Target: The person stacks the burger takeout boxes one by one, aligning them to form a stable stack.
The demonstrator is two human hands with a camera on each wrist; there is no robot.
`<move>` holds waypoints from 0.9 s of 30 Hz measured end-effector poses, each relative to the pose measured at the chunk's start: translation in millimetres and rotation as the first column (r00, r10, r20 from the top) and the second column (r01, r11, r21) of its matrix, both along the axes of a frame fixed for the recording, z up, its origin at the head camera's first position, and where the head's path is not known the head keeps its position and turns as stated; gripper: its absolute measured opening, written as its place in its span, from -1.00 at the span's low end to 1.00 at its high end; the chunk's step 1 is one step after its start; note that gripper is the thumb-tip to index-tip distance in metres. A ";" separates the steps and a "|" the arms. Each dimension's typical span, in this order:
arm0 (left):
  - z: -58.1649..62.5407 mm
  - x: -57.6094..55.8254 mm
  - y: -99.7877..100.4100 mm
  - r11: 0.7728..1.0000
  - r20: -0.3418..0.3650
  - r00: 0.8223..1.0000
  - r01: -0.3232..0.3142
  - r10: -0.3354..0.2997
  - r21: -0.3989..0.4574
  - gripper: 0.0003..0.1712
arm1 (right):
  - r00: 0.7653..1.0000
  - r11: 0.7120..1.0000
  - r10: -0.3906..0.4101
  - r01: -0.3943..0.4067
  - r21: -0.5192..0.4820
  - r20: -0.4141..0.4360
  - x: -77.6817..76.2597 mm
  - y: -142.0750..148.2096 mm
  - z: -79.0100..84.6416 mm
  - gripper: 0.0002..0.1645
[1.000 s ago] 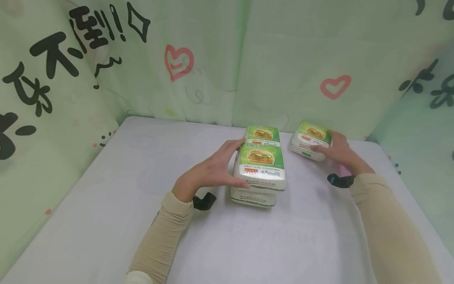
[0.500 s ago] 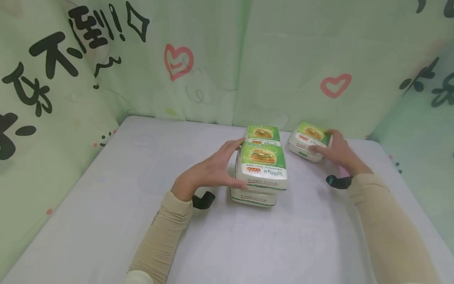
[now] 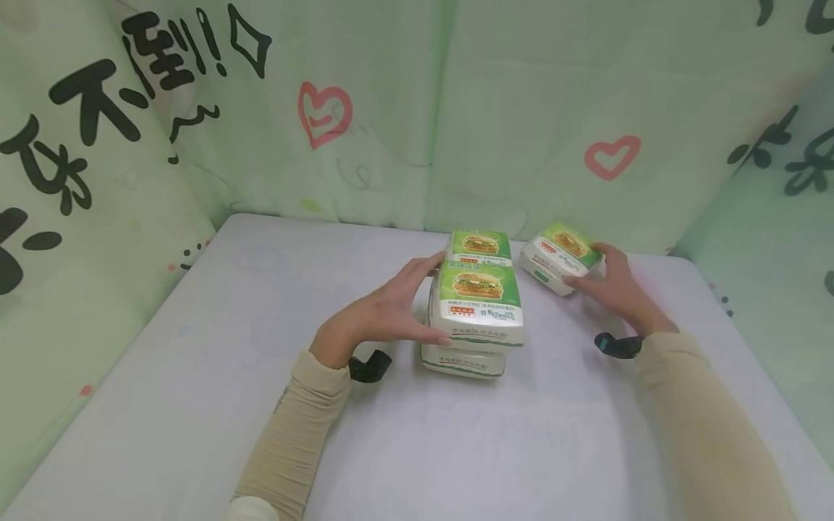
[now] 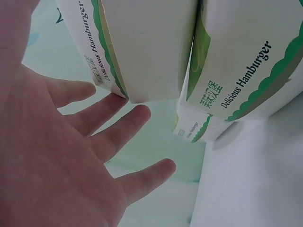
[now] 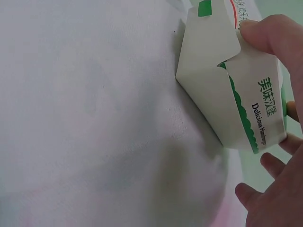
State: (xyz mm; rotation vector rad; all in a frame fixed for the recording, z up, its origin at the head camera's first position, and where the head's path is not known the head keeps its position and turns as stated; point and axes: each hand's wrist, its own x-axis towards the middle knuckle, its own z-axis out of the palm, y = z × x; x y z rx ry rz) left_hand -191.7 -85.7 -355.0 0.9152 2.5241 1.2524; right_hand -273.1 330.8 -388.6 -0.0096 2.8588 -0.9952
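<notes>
A green-and-white hamburger box (image 3: 481, 307) rests on a lower hamburger box (image 3: 462, 362), right of the table's middle. Behind them, another such box (image 3: 481, 244) shows its burger picture. My left hand (image 3: 381, 311) is at the left side of the upper box, thumb by its front corner and fingers toward its back. In the left wrist view, those fingers (image 4: 125, 127) are spread and nearly straight, some tips right at the carton's edge. My right hand (image 3: 622, 293) grips a turned hamburger box (image 3: 562, 257) at back right, thumb on its front and fingers behind.
The white table (image 3: 215, 405) meets a pale green curtain (image 3: 391, 108) with black lettering and red hearts at its far edge. Curtain also hangs along both sides. A dark camera mount (image 3: 370, 367) sits under the left wrist, another mount (image 3: 617, 346) under the right.
My right hand has moved its box slightly left, toward the stack, turning it further. My left hand has stayed beside the upper box, almost still.
</notes>
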 end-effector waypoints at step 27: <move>-1.8 -1.2 -0.6 1.000 0.004 1.000 0.000 0.000 0.020 0.37 | 0.980 0.978 -0.098 0.063 -0.198 -0.175 31.7 -13.1 2.0 0.15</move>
